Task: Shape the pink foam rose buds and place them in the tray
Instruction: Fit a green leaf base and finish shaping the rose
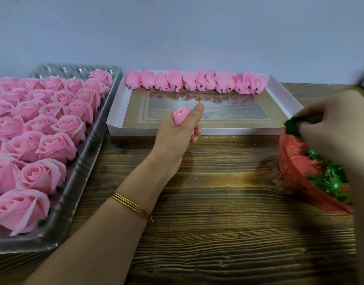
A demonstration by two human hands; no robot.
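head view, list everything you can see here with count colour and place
open roses: dozens, too many to count, pink, filling the clear tray
clear tray: one, transparent plastic, left on the table
white tray: one, white rim with a glossy floor, centre back
shaped buds: a single row of about a dozen, pink, along the white tray's far wall
held bud: one, pink, in the left hand
basket: one, red mesh, right edge
green leaf pieces: many, green, in the basket
leaf piece: one, green, pinched by the right hand
table: one, dark wood grain
bangles: thin gold set, left wrist
left hand: closed round the bud
right hand: blurred, above the basket
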